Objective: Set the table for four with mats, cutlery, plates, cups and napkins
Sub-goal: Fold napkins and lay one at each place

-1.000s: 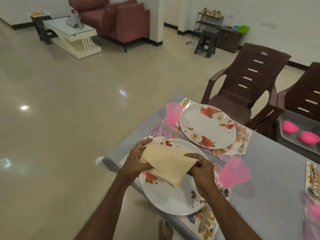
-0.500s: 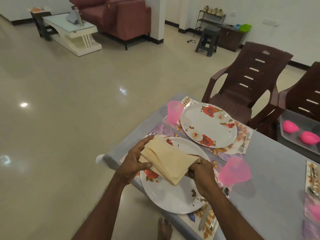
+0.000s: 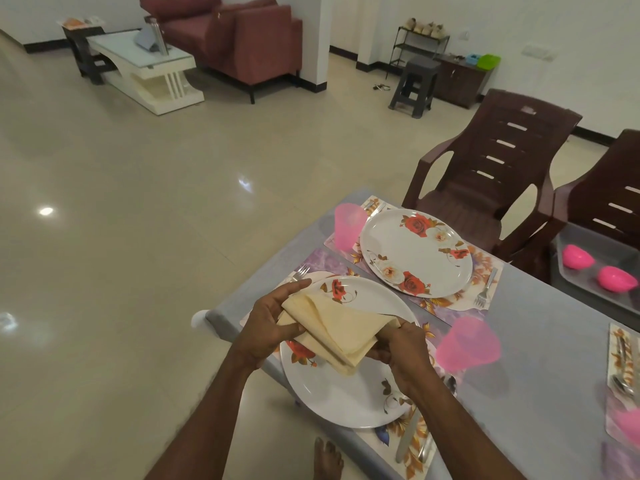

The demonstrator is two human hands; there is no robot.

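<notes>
A folded cream napkin (image 3: 337,329) hangs just above the near floral plate (image 3: 341,398). My left hand (image 3: 268,327) grips its left end with the thumb on top, and my right hand (image 3: 401,355) pinches its right end. The near plate lies on a floral mat (image 3: 412,445) with a fork (image 3: 300,272) at its left and a knife (image 3: 407,436) at its right. Beyond it a second floral plate (image 3: 415,252) sits on its own mat (image 3: 485,265) with a fork (image 3: 485,289). Pink cups (image 3: 348,226) (image 3: 465,344) stand by each plate.
The grey table (image 3: 540,341) ends close on my left. Two brown plastic chairs (image 3: 491,168) (image 3: 606,202) stand at its far side, one holding a tray (image 3: 588,289) with two pink bowls. Another mat with cutlery (image 3: 623,372) lies at the right edge. My bare foot (image 3: 327,459) shows below.
Both hands have folded the napkin tighter; it is more compact now and my hands sit closer together over the near plate.
</notes>
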